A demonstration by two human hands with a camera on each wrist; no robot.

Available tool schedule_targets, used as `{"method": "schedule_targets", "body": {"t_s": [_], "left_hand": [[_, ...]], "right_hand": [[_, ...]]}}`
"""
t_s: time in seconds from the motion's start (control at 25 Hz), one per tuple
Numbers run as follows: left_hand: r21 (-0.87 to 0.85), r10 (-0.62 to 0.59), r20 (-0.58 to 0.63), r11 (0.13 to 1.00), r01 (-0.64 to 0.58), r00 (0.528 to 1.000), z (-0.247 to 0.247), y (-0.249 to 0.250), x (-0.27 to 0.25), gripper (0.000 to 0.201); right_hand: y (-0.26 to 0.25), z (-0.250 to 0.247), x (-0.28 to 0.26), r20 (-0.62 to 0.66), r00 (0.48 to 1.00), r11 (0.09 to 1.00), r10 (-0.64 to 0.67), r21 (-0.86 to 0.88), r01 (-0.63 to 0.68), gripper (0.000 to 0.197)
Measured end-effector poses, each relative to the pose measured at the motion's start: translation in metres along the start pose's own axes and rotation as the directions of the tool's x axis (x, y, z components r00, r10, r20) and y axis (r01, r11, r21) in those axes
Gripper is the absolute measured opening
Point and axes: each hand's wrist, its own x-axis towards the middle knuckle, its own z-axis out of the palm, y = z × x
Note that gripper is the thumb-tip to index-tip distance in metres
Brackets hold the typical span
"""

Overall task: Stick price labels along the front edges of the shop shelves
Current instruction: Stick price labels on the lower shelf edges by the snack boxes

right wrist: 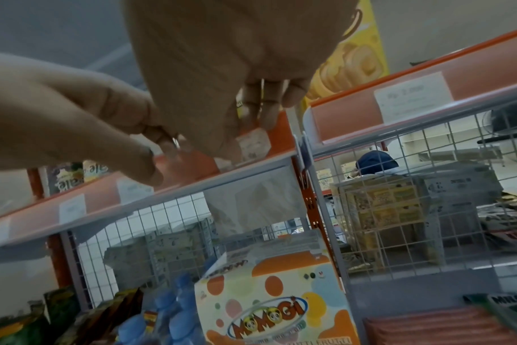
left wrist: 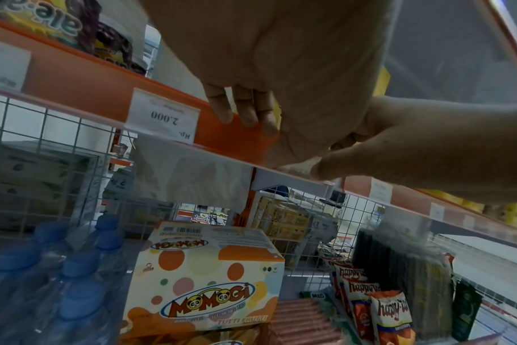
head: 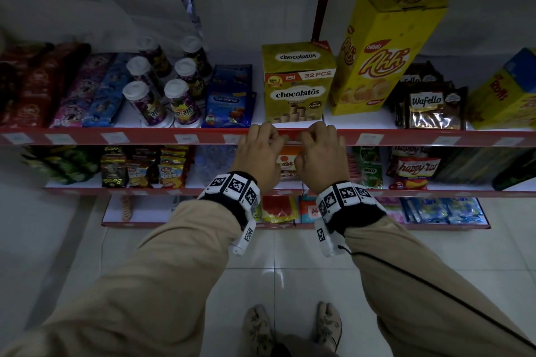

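Here, both hands [head: 290, 151] at shelf edge [head: 406, 136].

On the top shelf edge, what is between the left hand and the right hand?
In the head view, only a short bare stretch of red shelf edge lies between the left hand and right hand; no label shows there.

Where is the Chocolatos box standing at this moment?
In the head view, the Chocolatos box stands on the top shelf near the centre, between the blue SariWangi pack and the tall yellow Nabati Ahh box, directly above both hands.
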Motion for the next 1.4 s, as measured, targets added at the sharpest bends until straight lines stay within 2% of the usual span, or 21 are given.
{"method": "schedule_targets", "body": {"t_s": [0.12,0.2,0.24,0.32,0.4,0.44,0.52,0.64,0.8,1.08,1.24,1.4], "left_hand": [[-0.072,-0.016,-0.03,0.997,0.014,0.999,0.001,-0.003,-0.001,0.056],[-0.17,-0.047,-0.056,0.985,0.037,0.997,0.001,-0.006,0.002,0.048],[-0.245,-0.069,-0.071,0.968,0.049,0.995,0.001,-0.008,0.004,0.046],[-0.404,-0.123,-0.111,0.912,0.068,0.986,0.001,-0.008,0.007,0.042],[-0.489,-0.163,-0.145,0.869,0.073,0.976,0.002,-0.006,0.009,0.036],[-0.515,-0.176,-0.151,0.854,0.075,0.973,0.003,-0.005,0.01,0.033],[-0.556,-0.196,-0.148,0.827,0.082,0.969,0.004,-0.005,0.009,0.03],[-0.573,-0.208,-0.148,0.815,0.087,0.967,0.005,-0.006,0.009,0.025],[-0.601,-0.241,-0.127,0.79,0.119,0.962,0.003,-0.005,0.011,0.021],[-0.675,-0.244,-0.09,0.728,0.121,0.966,-0.006,-0.008,0.012,0.016],[-0.702,-0.278,-0.085,0.698,0.14,0.957,-0.005,-0.01,0.013,0.014],[-0.8,-0.351,-0.045,0.574,0.176,0.935,-0.007,-0.008,0.015,0.008]], "right_hand": [[0.003,-0.006,0.003,0.006,0.999,0.993,0.053,0.107,-0.053,0.024],[0.005,-0.013,0.005,-0.044,0.986,0.918,0.16,0.374,-0.133,0.016],[0.005,-0.017,0.008,-0.058,0.965,0.815,0.255,0.55,-0.182,0.014],[0.003,-0.022,0.013,0.031,0.905,0.48,0.424,0.84,-0.253,0.011],[-0.003,-0.024,0.013,0.189,0.872,0.153,0.452,0.946,-0.284,0.012],[-0.005,-0.024,0.012,0.246,0.865,0.055,0.436,0.953,-0.299,0.013],[-0.01,-0.022,0.009,0.317,0.86,-0.025,0.401,0.942,-0.336,0.014],[-0.013,-0.018,0.007,0.374,0.845,-0.06,0.382,0.923,-0.381,0.017],[-0.006,-0.02,0.004,0.32,0.872,0.034,0.369,0.933,-0.357,0.023],[0.005,-0.026,0.002,0.22,0.887,0.126,0.405,0.948,-0.292,0.02],[0.012,-0.023,-0.001,0.225,0.899,0.131,0.376,0.947,-0.292,0.019],[0.017,-0.021,-0.001,0.193,0.899,0.167,0.393,0.946,-0.277,0.01]]}}
